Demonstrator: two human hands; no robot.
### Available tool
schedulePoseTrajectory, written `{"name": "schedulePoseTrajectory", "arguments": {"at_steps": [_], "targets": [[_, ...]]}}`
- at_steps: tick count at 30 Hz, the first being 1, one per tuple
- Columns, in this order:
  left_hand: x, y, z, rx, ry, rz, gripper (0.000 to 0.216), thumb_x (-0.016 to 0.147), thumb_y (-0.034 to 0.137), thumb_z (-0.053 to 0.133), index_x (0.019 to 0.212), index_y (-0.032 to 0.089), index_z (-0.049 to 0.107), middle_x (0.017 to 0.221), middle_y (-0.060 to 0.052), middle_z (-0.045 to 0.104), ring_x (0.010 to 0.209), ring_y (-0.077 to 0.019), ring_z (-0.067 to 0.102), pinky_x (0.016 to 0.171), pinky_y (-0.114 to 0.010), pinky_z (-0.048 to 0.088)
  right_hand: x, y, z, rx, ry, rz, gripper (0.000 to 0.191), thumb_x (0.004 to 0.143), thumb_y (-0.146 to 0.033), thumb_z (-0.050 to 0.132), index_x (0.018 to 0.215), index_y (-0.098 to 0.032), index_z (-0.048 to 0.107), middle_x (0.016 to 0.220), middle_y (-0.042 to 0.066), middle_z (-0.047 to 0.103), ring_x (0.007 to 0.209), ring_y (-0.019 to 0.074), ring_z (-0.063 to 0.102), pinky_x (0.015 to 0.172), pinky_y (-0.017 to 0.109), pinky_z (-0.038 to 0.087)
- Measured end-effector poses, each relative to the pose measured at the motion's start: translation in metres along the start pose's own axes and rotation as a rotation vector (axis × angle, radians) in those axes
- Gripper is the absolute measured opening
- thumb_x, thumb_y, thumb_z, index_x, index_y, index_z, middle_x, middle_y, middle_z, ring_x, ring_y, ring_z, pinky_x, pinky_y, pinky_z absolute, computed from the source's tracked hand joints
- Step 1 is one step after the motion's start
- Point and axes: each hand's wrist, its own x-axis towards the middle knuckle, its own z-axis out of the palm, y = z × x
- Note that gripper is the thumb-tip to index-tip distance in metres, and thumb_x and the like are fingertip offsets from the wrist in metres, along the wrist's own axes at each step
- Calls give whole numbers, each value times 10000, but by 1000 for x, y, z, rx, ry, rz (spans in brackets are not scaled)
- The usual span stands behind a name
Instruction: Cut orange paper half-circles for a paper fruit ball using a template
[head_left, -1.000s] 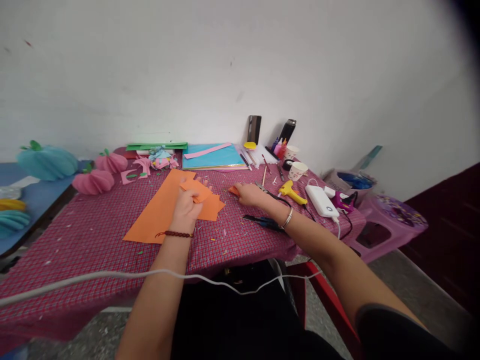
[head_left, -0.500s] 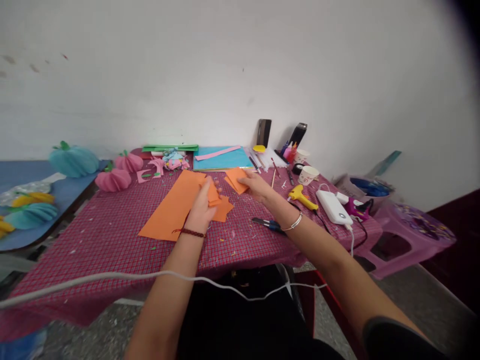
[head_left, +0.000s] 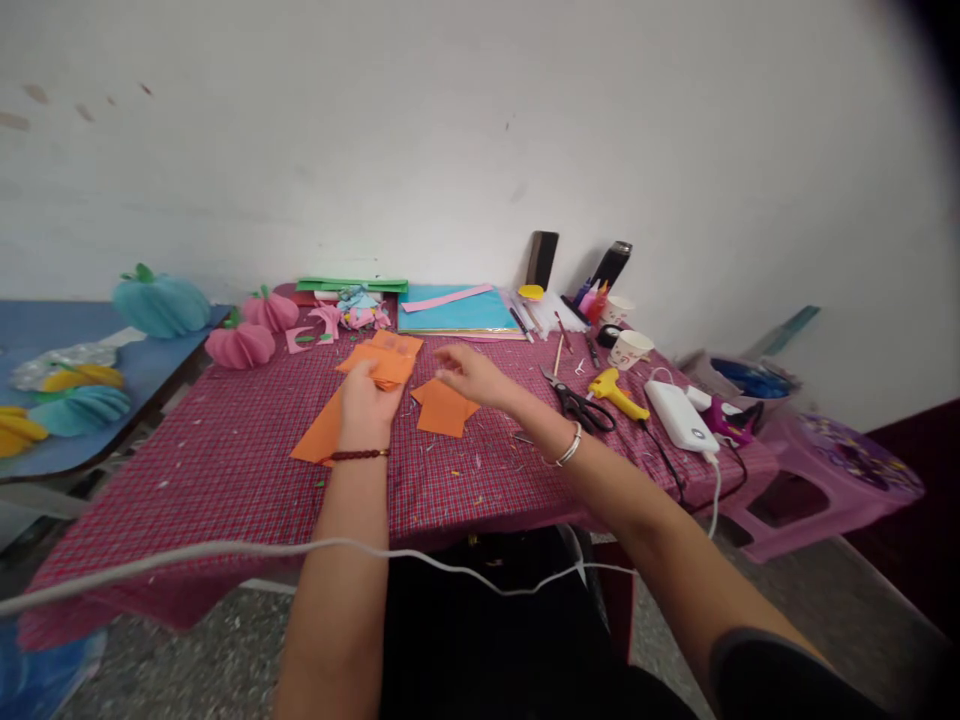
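Several small orange paper pieces (head_left: 390, 350) are gripped in my left hand (head_left: 365, 408), its thumb on top of them. Under that hand a larger orange paper sheet (head_left: 319, 432) lies on the checked tablecloth. My right hand (head_left: 478, 376) hovers to the right with its fingers loosely bent and apart, no paper visible in them. Just below it, overlapping orange paper squares (head_left: 442, 412) rest on the cloth. Black-handled scissors (head_left: 577, 405) lie beyond my right wrist; a dark object is partly hidden under the forearm.
A yellow glue gun (head_left: 616, 393), a white power bank (head_left: 681, 415) and paper cups (head_left: 630, 348) stand on the right. Blue paper (head_left: 457, 315) lies at the back. Pink paper pumpkins (head_left: 240, 346) sit at the left. A white cable (head_left: 360, 545) crosses in front of me.
My left hand has moved left and turned, with orange pieces now fanned in it. My right hand has moved slightly left and no longer shows the pieces it held. The scissors have come into sight.
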Motion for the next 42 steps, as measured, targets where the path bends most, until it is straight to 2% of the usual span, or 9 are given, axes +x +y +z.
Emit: {"name": "schedulePoseTrajectory", "arguments": {"at_steps": [5, 8, 14, 19, 21, 27, 32, 37, 42], "targets": [[-7, 26, -7, -54, 7, 78, 232, 801, 77, 439, 943, 215, 558, 812, -19, 681, 681, -141, 655, 742, -335, 538, -35, 3, 9, -177, -346, -85, 730, 742, -328, 709, 1385, -130, 425, 1403, 197, 457, 1250, 320, 477, 1023, 444, 385], [-12, 25, -3, -57, -41, 53, 52, 828, 206, 498, 858, 202, 540, 741, -12, 642, 567, -119, 600, 673, -315, 536, -42, 2, 18, -207, -320, -22, 698, 798, -332, 651, 1405, -108, 388, 1381, 213, 480, 1227, 311, 502, 1005, 423, 394], [-10, 19, -5, -25, -147, -6, 111, 837, 267, 508, 898, 184, 551, 714, -27, 608, 507, -105, 547, 467, -201, 416, -21, 7, 22, -345, -240, 105, 669, 738, -351, 712, 1314, -101, 482, 1278, 195, 548, 1141, 295, 526, 948, 401, 393], [-6, 17, -8, -16, -179, -13, 120, 850, 254, 477, 925, 188, 543, 698, -27, 600, 464, -93, 505, 407, -179, 325, -13, 9, 25, -357, -323, 110, 196, 815, -269, 617, 967, -150, 654, 983, 96, 683, 874, 202, 614, 747, 278, 407], [-7, 16, -7, -16, -182, -15, 122, 851, 246, 473, 937, 191, 540, 694, -24, 597, 455, -91, 496, 402, -178, 314, -13, 8, 27, -360, -340, 123, 133, 831, -243, 583, 896, -155, 660, 916, 82, 697, 809, 189, 620, 679, 260, 390], [-11, 13, -2, -15, -197, -46, 135, 853, 231, 460, 953, 187, 539, 685, -21, 592, 458, -96, 497, 402, -182, 325, -8, 9, 24, -348, -415, 144, 197, 830, -205, 556, 989, -139, 651, 913, 85, 702, 776, 174, 628, 624, 231, 393], [-9, 10, -4, 21, -250, -69, 144, 859, 232, 438, 938, 175, 545, 678, -20, 589, 468, -97, 504, 401, -179, 320, 13, 3, 10, -384, -575, -33, 594, 744, -172, 631, 1317, -226, 484, 1150, 101, 639, 857, 194, 632, 648, 238, 424], [-8, 9, -5, 21, -251, -78, 141, 842, 249, 459, 917, 176, 553, 670, -12, 583, 472, -91, 509, 408, -175, 321, 28, 1, 10, -535, -665, -63, 380, 737, -265, 645, 1108, -182, 623, 1075, 133, 648, 749, 226, 637, 573, 274, 409], [-9, 5, -2, 18, -210, -97, 139, 834, 232, 468, 907, 172, 569, 656, -13, 594, 462, -98, 516, 424, -192, 369, 29, -2, 8, -518, -708, -98, 476, 741, -246, 641, 1211, -238, 564, 1133, 101, 612, 746, 199, 629, 598, 275, 425]]}}
